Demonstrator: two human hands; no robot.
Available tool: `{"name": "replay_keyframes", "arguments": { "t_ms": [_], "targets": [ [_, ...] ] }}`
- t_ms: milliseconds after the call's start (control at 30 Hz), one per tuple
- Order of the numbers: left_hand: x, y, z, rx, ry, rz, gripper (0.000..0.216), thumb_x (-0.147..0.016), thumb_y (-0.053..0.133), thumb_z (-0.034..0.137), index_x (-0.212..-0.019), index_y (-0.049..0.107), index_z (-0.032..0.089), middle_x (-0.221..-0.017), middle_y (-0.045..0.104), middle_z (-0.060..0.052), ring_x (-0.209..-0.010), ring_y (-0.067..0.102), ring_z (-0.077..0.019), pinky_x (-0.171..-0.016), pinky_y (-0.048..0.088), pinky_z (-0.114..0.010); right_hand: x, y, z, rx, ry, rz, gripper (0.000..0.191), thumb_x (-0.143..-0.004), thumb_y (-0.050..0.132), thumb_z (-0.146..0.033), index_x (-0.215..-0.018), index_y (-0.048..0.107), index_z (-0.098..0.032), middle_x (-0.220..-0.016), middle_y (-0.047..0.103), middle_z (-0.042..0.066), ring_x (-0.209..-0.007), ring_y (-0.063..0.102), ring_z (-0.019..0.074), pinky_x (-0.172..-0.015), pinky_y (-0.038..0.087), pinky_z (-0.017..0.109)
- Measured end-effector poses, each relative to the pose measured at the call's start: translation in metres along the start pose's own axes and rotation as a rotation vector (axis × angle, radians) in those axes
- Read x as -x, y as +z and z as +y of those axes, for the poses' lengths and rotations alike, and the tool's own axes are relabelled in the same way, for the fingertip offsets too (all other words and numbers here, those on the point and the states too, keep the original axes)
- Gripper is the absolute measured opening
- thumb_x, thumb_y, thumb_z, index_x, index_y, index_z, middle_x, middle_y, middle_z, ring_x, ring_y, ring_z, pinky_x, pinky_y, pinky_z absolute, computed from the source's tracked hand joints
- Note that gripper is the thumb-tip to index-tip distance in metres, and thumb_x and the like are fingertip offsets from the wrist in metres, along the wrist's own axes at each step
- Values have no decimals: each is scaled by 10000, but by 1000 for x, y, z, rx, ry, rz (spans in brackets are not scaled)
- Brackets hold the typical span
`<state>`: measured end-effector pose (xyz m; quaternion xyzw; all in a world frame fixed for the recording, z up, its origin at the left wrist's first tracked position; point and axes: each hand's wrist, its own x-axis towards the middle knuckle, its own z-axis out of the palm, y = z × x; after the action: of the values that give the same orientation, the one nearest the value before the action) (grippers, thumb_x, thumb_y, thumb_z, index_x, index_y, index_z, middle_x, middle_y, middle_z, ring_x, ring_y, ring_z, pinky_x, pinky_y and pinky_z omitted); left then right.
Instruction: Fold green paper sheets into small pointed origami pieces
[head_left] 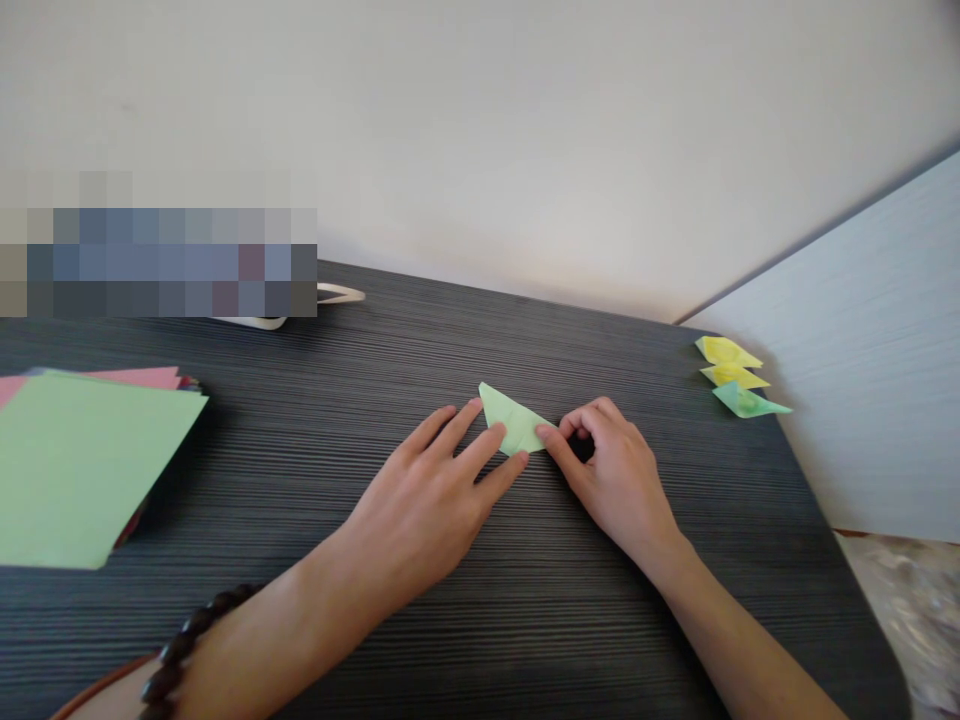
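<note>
A small light-green folded paper (513,420), roughly triangular, lies on the dark table between my hands. My left hand (442,475) is spread over its left side, with fingertips resting on the paper's left and lower edges. At the paper's right corner, my right hand (611,455) pinches the tip between thumb and curled forefinger. Part of that corner is hidden by the thumb.
A stack of coloured paper sheets (90,465), green on top with pink beneath, lies at the left. Three folded paper pieces, two yellow (729,352) and one green (748,400), sit near the right edge. Behind the dark table (420,340) rises a pale wall (525,150).
</note>
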<state>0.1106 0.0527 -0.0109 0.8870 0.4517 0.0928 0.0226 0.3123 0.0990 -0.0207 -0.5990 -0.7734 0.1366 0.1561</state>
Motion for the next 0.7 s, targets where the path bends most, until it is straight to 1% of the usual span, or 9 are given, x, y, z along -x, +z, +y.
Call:
{"name": "replay_keyframes", "arguments": {
  "t_ms": [200, 300, 400, 533, 667, 700],
  "targets": [
    [4, 3, 3, 21, -30, 28, 381, -904, 462, 214, -1274, 527, 275, -1329, 520, -42, -1323, 368, -298, -1080, 356, -475, 2, 2, 5, -42, -15, 26, 241, -845, 576, -429, -758, 534, -207, -777, 531, -4, -698, 500, 158, -689, 360, 322],
    [4, 4, 4, 41, -55, 40, 391, -899, 471, 214, -1282, 518, 278, -1340, 511, -42, -1344, 339, -276, -1087, 347, -462, 2, 2, 5, -63, -28, 16, 224, -848, 580, -415, -768, 540, -209, -772, 537, -5, -707, 500, 160, -690, 355, 323],
    [4, 5, 6, 56, -45, 45, 395, -896, 466, 201, -1286, 514, 246, -1372, 487, -46, -1359, 315, -247, -1101, 327, -438, 2, 2, 4, -75, -22, 9, 205, -841, 596, -394, -770, 542, -210, -774, 544, -5, -725, 503, 166, -689, 348, 324],
    [4, 7, 7, 64, -18, 55, 400, -900, 466, 209, -1299, 500, 206, -1383, 487, -43, -1328, 366, -210, -1109, 300, -399, 2, 2, 2, -85, -10, 2, 190, -831, 617, -368, -764, 536, -210, -761, 546, -8, -729, 504, 169, -685, 338, 326],
    [5, 9, 7, 113, -24, 88, 382, -901, 480, 222, -1281, 519, 227, -1367, 510, 4, -1318, 378, -187, -1132, 236, -369, 2, -1, 4, -100, -8, -14, 204, -830, 619, -380, -765, 525, -211, -748, 546, -14, -718, 498, 165, -690, 336, 329],
    [5, 10, 7, 122, -28, 75, 386, -901, 485, 224, -1286, 516, 230, -1373, 506, 7, -1321, 375, -186, -1135, 223, -364, 2, -2, 5, -110, -7, -25, 194, -833, 618, -377, -779, 528, -213, -745, 545, -16, -714, 497, 163, -688, 338, 327]
  ]
}}
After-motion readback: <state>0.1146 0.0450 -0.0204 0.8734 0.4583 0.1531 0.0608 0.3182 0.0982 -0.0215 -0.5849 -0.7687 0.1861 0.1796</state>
